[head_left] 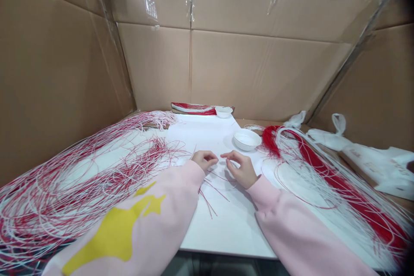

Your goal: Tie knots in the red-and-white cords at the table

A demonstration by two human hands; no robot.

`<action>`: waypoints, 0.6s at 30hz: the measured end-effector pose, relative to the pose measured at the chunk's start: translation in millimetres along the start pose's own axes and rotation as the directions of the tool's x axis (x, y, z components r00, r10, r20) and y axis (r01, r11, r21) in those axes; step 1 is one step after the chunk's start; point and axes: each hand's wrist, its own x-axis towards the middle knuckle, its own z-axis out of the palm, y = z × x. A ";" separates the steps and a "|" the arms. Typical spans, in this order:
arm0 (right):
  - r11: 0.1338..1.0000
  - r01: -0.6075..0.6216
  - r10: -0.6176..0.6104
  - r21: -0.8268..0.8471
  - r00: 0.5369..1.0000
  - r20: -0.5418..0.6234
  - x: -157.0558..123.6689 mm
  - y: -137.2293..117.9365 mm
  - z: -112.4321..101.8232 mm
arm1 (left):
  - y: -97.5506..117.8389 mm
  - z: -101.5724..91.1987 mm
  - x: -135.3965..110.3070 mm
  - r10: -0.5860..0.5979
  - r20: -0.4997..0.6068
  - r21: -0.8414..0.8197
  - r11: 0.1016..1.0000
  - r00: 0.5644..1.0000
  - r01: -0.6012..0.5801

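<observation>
My left hand (204, 159) and my right hand (239, 167) rest close together on a white table sheet (226, 220), both in pink sleeves. Each hand has its fingers curled into a pinch, fingertips pointing toward the other hand. What they pinch is too thin to make out; a few loose red strings (210, 200) lie on the sheet just below them. A small white bowl (246, 139) stands just beyond my right hand.
A big loose heap of red and white strings (80, 177) covers the left side. A tighter red and white bundle (326, 172) runs along the right, beside white plastic bags (371, 159). Another small white dish (223, 111) and string bundle sit at the back. Cardboard walls (258, 64) surround the table.
</observation>
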 end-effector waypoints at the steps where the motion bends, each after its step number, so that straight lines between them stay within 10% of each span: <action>1: 0.999 -0.007 0.007 0.035 1.000 -0.019 -1.0 -2.3 -0.3 | 0.3 0.7 0.2 -0.016 -0.002 -0.070 0.997 1.000 0.015; 5: 0.992 -0.001 0.008 0.124 0.998 -0.058 -4.6 -11.5 -0.9 | 6.4 3.4 -4.1 -0.090 0.031 -0.397 0.913 0.995 0.095; 9: 0.981 0.013 -0.004 0.191 0.999 -0.046 -6.2 -16.3 -0.9 | 13.6 5.7 -10.5 -0.170 0.203 -0.817 0.514 0.964 0.263; 18: 0.975 0.035 -0.029 0.220 0.999 -0.033 -8.3 -20.6 -2.1 | 15.7 6.0 -12.1 -0.153 0.271 -0.905 0.297 0.950 0.306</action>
